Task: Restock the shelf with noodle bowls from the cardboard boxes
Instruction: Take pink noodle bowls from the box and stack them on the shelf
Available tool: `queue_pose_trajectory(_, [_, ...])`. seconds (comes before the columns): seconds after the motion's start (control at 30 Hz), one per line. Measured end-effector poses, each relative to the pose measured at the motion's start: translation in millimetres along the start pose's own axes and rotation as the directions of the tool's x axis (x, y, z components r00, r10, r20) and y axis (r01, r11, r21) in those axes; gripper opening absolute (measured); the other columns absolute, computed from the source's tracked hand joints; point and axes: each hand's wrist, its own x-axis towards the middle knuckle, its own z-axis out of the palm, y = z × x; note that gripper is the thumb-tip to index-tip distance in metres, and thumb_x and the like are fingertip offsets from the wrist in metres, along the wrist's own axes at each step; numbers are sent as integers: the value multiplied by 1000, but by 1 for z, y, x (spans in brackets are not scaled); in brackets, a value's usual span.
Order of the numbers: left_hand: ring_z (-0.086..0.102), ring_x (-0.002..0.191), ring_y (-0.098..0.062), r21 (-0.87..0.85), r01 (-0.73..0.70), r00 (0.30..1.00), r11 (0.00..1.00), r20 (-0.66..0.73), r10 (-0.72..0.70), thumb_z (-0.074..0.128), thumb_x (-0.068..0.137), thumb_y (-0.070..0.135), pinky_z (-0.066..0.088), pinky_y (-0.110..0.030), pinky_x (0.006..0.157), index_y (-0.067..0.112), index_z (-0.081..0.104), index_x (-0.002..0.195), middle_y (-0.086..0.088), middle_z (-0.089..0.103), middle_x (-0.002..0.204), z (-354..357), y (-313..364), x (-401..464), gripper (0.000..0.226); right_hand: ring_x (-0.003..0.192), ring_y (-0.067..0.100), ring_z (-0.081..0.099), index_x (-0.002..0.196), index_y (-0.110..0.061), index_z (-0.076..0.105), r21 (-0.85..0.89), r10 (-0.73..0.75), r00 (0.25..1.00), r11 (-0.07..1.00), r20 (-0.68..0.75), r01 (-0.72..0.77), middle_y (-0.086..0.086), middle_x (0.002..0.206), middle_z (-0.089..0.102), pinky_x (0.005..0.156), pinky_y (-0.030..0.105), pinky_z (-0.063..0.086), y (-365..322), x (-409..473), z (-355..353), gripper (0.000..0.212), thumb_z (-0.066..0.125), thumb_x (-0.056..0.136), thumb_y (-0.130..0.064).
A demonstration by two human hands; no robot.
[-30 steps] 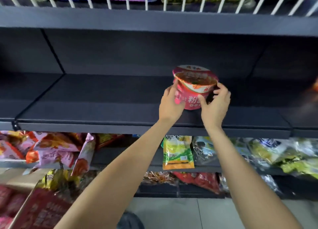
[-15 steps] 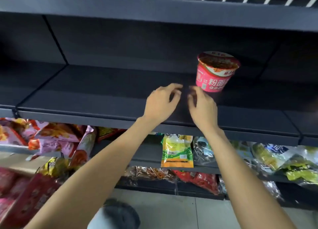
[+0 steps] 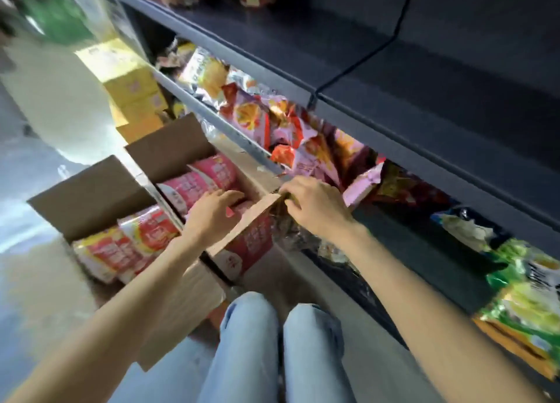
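Hands (image 3: 212, 211) (image 3: 315, 208) reach into noodle box (image 3: 169, 148).

You see pink noodle bowls (image 3: 209, 178) in a brown cardboard box (image 3: 169, 148), yellow cartons (image 3: 133, 90) at eleven o'clock, and dark grey shelf (image 3: 424, 78) at one o'clock.

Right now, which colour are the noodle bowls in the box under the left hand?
Pink, with white print, seen in the head view: noodle bowls below the left hand.
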Motion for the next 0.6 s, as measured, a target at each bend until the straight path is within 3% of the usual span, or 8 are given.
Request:
queue_pose_trajectory(0.1, [54,118,-27,-83,326,945,942,36,-324,66,84,27,43,-37,96,20,56,129,-8,60,127,17,-82,-2,46,113,24,57,115,-18,65,139,-20,989,990,149,-1,3,120,62,89,37,48,-22,61,70,26,58,89,-20])
queue_pose_trajectory(0.17, [50,121,-28,-115,431,902,895,50,-428,67,85,33,41,-38,99,17,51,133,-11,57,129,34,-124,-2,53,117,26,53,123,-20,59,140,-22,962,990,272,-17,4,127,56,95,37,46,-31,97,119,36,61,89,-30])
queue_pose_trajectory(0.27, [42,131,-26,-154,457,889,876,73,-451,67,85,40,36,-39,107,18,41,142,-10,48,140,64,-165,3,66,128,31,40,137,-23,43,117,56,882,985,469,-124,7,140,40,103,41,39,-41,137,186,60,64,86,-45])
queue_pose_trajectory(0.43, [17,146,-21,-80,449,893,890,74,-444,62,88,42,18,-42,119,16,21,152,-5,20,158,108,-197,11,79,144,42,-1,151,-28,13,96,148,728,955,669,-282,15,158,-3,114,58,20,-47,168,266,99,71,76,-57])
queue_pose_trajectory(0.5, [13,147,-19,-85,443,896,892,29,-442,61,89,40,13,-41,121,15,21,152,-3,18,159,116,-202,9,78,144,43,-4,152,-30,8,90,160,693,947,703,-309,15,158,-7,114,60,18,-46,175,278,106,72,72,-59])
queue_pose_trajectory(0.6, [11,148,-15,-99,425,904,900,-3,-427,60,90,41,7,-39,120,16,21,152,0,18,159,120,-206,6,78,142,40,4,150,-31,13,85,161,693,948,703,-306,16,154,3,111,57,23,-46,180,282,104,75,71,-57])
